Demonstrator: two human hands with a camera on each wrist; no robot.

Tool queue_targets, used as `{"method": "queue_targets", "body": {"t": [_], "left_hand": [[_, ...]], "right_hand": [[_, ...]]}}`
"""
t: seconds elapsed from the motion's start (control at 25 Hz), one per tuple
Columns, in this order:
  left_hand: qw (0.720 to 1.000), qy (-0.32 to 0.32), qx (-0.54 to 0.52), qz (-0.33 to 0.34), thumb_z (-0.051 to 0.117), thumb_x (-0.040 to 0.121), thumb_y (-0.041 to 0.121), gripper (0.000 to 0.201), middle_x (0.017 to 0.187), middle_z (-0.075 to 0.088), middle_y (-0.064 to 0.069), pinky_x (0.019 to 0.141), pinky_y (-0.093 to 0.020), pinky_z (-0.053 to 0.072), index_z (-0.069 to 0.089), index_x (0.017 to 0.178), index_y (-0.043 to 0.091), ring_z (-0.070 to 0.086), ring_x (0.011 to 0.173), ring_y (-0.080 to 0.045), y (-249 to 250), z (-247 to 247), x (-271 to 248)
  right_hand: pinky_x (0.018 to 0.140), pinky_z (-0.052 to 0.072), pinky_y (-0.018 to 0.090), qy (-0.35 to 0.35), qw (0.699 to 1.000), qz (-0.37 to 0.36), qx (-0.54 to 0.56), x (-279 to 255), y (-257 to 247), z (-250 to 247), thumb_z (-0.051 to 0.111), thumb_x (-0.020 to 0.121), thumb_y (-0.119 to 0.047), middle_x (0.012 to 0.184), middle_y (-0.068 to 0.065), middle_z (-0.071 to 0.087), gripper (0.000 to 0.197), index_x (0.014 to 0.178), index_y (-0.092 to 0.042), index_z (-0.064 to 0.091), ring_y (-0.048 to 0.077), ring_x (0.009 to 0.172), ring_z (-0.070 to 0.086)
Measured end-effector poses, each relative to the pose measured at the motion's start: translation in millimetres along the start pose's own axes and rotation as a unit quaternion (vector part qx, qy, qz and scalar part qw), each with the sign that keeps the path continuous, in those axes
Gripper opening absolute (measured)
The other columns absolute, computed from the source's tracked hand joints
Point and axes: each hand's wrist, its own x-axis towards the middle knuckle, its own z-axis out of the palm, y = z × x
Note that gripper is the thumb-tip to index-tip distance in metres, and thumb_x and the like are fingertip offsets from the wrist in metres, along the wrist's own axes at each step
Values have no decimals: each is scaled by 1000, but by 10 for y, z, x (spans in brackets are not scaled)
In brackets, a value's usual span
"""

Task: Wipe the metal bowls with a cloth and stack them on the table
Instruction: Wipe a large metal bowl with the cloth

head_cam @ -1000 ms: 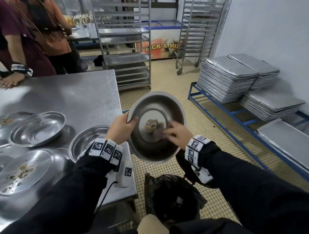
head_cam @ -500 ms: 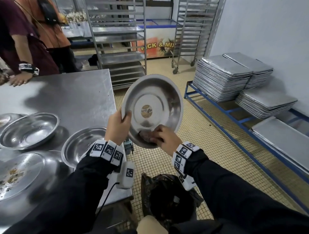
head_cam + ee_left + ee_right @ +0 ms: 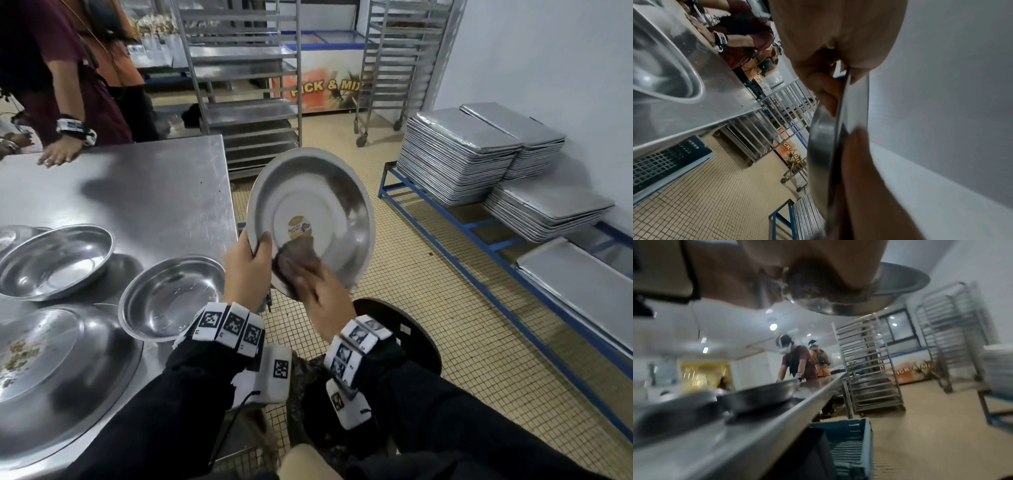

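my right hand point(image 3: 322, 298) presses a dark cloth point(image 3: 294, 257) against the lower inside of the metal bowl point(image 3: 318, 205), fingers laid over the cloth. my left hand point(image 3: 245, 267) pinches the bowl's left rim, thumb inside, and holds it tilted upright in the air past the table point(image 3: 154, 192) edge. three more bowls point(image 3: 171, 298) sit on the table.

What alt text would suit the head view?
A left hand tilts a metal bowl over a tiled floor while the right hand presses a dark cloth inside it. More bowls sit on the steel table.
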Motion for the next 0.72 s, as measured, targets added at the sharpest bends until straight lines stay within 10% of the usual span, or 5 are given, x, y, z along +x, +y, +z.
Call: {"method": "queue_targets", "body": {"t": [0.24, 0.52, 0.72], "left_hand": [[1000, 0, -14, -1, 48, 101, 22, 25, 67, 54, 3, 47, -11, 38, 53, 76, 21, 46, 51, 3, 36, -72, -4], [999, 25, -28, 5, 47, 101, 20, 26, 64, 48, 3, 44, -10, 36, 49, 76, 21, 45, 44, 5, 113, 25, -36], [999, 7, -33, -39, 48, 101, 22, 25, 67, 51, 2, 53, -21, 40, 53, 76, 19, 47, 55, -5, 49, -3, -79]], "right_hand": [[119, 8, 39, -85, 968, -30, -233, 38, 508, -309, -12, 89, -62, 153, -2, 32, 81, 147, -25, 30, 15, 144, 18], [118, 15, 40, -89, 987, -19, -131, -133, 160, -85, -4, 93, -59, 149, -2, 37, 72, 147, -27, 31, 14, 141, 26], [116, -5, 51, -90, 946, 91, -297, 129, 558, -462, 0, 96, -51, 159, -2, -7, 59, 151, -30, -4, 21, 143, -19]]}}
